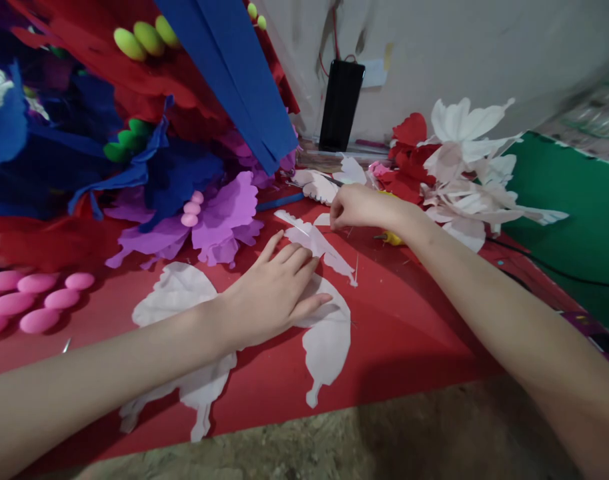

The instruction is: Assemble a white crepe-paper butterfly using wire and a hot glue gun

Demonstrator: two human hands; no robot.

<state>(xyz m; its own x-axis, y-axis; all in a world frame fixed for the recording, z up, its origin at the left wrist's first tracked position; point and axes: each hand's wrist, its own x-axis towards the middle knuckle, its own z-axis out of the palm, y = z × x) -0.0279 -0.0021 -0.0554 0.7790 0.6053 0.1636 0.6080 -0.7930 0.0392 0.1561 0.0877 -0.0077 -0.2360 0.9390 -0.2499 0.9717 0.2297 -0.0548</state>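
My left hand point(274, 293) lies with spread fingers over white butterfly-shaped cutouts, between a large wing stack point(177, 293) and a curved wing piece point(329, 333). Just beyond its fingertips is a narrow white scalloped piece point(317, 243), folded or cut lengthwise. My right hand point(357, 205) is closed, its fingers curled down beside a small white scrap point(323, 219); what they pinch, if anything, is hidden. Behind its knuckles lies another white scalloped wing point(314, 185) with a dark thin tool across it. A yellow glue gun point(391, 238) is partly covered by my right wrist.
Purple, blue and red butterflies point(227, 213) crowd the left, under hanging blue strips point(239, 80). Pink foam ovals point(39, 303) lie front left. A black phone point(341, 103) leans on the wall. White butterflies point(464, 173) and a green panel point(559, 213) stand right. The red tabletop point(409, 333) ends in front.
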